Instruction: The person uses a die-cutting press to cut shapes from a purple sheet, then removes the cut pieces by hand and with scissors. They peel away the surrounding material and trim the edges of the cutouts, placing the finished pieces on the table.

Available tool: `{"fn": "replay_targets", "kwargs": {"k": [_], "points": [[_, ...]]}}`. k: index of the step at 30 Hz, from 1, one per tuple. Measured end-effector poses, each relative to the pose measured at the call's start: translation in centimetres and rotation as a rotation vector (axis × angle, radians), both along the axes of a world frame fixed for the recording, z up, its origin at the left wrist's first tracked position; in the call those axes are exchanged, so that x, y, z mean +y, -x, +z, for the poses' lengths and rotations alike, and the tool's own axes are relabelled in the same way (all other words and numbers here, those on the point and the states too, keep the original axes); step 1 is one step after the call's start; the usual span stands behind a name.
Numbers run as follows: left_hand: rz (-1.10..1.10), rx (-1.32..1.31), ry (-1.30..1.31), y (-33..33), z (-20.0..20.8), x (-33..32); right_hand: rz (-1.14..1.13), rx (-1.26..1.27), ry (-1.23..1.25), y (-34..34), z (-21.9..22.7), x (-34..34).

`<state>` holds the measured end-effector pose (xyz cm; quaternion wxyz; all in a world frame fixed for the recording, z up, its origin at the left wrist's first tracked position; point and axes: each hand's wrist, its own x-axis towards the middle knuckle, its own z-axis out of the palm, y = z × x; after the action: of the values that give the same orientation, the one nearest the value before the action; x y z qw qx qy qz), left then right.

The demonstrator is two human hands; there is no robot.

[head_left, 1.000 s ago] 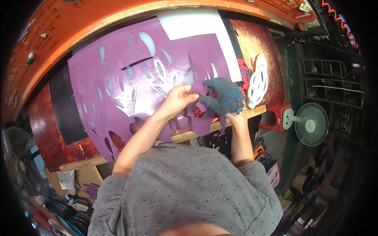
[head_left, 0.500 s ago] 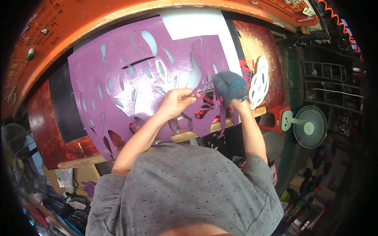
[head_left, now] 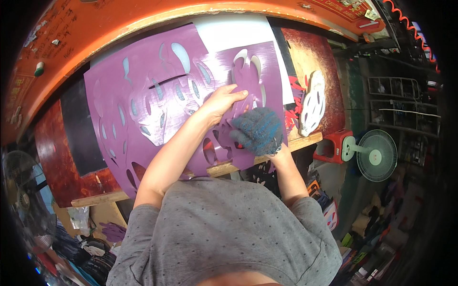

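Note:
A large purple sheet (head_left: pixel 112 86) with many cut-out slots lies over the worktable. Within its right part, a cut piece with rounded lobes (head_left: pixel 244 78) stands slightly off the sheet, with pale gaps around its upper end. My bare left hand (head_left: pixel 222 102) is closed at this piece's left side, its thumb lying across the purple material. Just below and to the right, my right hand (head_left: pixel 259 131) wears a grey-blue knitted glove. Its fingers curl against the lower end of the piece, and the glove hides what they grip there.
An orange machine beam (head_left: pixel 143 26) spans the far side. White board (head_left: pixel 234 31) shows beneath the sheet. At the right lie a stack of white cut-out shapes (head_left: pixel 313 102) and red scraps (head_left: pixel 293 102). A fan (head_left: pixel 376 155) stands beside a red stool (head_left: pixel 329 147).
My gloved right hand has moved left and down, closer to me. My left hand has shifted up and slightly right. The purple strips near the right hand now lie flatter.

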<state>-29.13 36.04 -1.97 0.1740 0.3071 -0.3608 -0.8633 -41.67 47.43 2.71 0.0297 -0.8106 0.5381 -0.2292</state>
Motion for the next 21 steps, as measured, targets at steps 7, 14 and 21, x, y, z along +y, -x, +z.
{"fn": "replay_targets", "kwargs": {"k": [7, 14, 21], "points": [[-0.015, -0.009, 0.162, 0.2, -0.5, -1.3, -0.802, -0.915, -0.287, 3.7, -0.5, -1.9], [0.015, 0.105, -0.072, 0.3, -0.2, -2.0, -0.563, -0.935, -0.297, 5.5, -1.9, -5.5], [0.052, 0.087, 0.033, 0.8, -0.5, -2.7, -0.348, -0.546, 0.005, 4.9, -1.9, -5.8]]}}
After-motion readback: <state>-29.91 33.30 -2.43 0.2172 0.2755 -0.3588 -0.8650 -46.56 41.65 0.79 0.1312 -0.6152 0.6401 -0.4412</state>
